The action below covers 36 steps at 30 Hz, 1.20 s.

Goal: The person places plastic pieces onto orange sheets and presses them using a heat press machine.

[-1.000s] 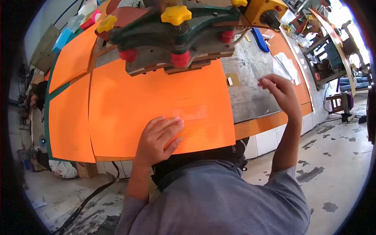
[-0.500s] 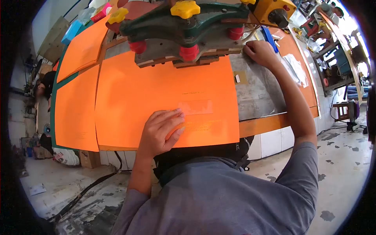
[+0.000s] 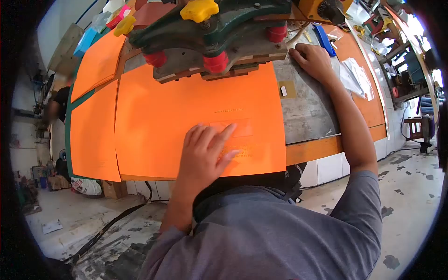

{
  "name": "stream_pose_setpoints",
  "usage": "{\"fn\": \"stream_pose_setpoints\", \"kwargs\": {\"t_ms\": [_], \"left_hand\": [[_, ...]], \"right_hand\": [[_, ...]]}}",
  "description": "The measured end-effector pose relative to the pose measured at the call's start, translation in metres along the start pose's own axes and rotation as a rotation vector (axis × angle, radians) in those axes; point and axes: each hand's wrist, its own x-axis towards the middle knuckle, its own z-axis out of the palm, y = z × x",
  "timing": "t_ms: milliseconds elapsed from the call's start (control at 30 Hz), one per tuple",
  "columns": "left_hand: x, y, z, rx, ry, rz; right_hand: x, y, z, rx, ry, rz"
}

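Sheet (image 3: 154, 112) lay flat on the bench (image 3: 312, 149), partly hidden by the press (image 3: 214, 37). My left hand (image 3: 203, 154) was at its clear patch (image 3: 244, 129), fingers apart; light, flat pressure seemed best against shifting it. My right hand (image 3: 313, 61) rested on the plate (image 3: 303, 114), fingers curled together.

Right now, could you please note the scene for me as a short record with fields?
Left hand: fingers spread, index fingertip over the shiny rectangle; contact unclear
Right hand: curled, at the grey plate, near the blue object; grip unclear
Large orange sheet: flat, under the left hand
Other orange sheets: left of it
Press head: dark green, beyond the left hand
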Motion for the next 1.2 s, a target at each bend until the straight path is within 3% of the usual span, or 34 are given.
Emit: {"fn": "stream_pose_setpoints", "kwargs": {"t_ms": [200, 433, 533, 600, 700, 1200], "left_hand": [[0.014, 0.027, 0.021, 0.023, -0.14, -0.106], [-0.005, 0.032, 0.025, -0.103, -0.169, 0.044], [-0.019, 0.025, 0.017, -0.123, -0.077, -0.003], [-0.026, 0.006, 0.009, 0.034, 0.124, -0.126], [-0.031, -0.017, -0.003, 0.111, 0.123, -0.245], [-0.032, -0.037, -0.007, 0.113, -0.036, -0.144]], "right_hand": [[-0.002, 0.002, -0.002, 0.07, 0.009, 0.005], [0.001, 0.008, 0.0, 0.081, -0.034, 0.027], [0.001, 0.008, 0.002, 0.095, -0.016, 0.022], [-0.001, 0.003, 0.001, 0.115, 0.011, 0.021], [-0.001, 0.004, 0.001, 0.117, -0.003, 0.035], [0.001, 0.006, 0.003, 0.095, -0.001, 0.039]]}}
